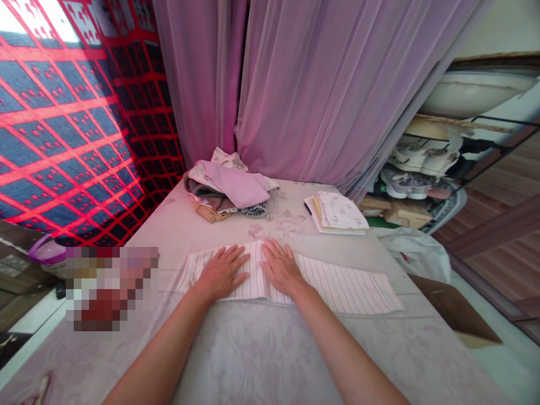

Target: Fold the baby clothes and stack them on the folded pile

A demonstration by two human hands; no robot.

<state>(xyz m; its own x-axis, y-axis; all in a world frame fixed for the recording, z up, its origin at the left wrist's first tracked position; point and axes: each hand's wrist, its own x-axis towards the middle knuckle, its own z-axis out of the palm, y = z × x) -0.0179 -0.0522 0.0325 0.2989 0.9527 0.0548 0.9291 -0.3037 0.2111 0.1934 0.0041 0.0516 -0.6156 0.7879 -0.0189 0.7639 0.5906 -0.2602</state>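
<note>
A white garment with pink stripes (350, 284), perhaps a pair of trousers, lies flat in a long strip across the table (261, 349). My left hand (223, 273) rests palm down on its left part, fingers spread. Just right of the middle, my right hand (282, 267) also lies flat on the cloth, fingers stretched out. Neither hand grips the fabric. Beyond them on the left is a heap of clothes (236, 183), a pink piece on top, over what looks like a wicker basket (206, 212). A stack of folded clothes (337, 212) sits at the far right.
Purple curtains (320, 90) hang behind the table. To the right stand a shelf with shoes (407, 183), a white plastic bag (415, 253) and an open cardboard box (453, 306). A red and dark checked cloth (63, 118) hangs at left. One patch near the left edge is blurred.
</note>
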